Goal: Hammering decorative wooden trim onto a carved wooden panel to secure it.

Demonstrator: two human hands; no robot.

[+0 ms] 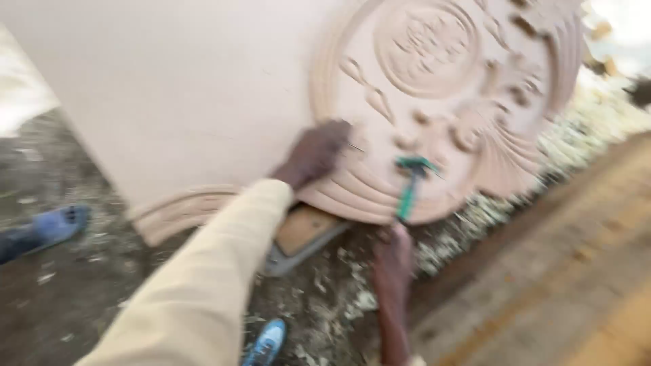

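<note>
A large pale wooden panel [169, 88] with a round carved medallion [447, 102] fills the upper view, blurred by motion. My left hand [315, 154] rests on the carved rim of the medallion, fingers closed on a thin nail or small chisel [354, 146]. My right hand [393, 252] grips the handle of a green hammer [411, 184], whose head points up against the lower carving. My cream sleeve [203, 285] runs up from the lower left.
Wood chips and shavings [475, 217] litter the dirt ground under the panel. A flat wooden block on a grey piece [305, 234] lies beneath the rim. A blue shoe [266, 342] shows below, another blue shoe [60, 224] at left. Planks [563, 271] lie at right.
</note>
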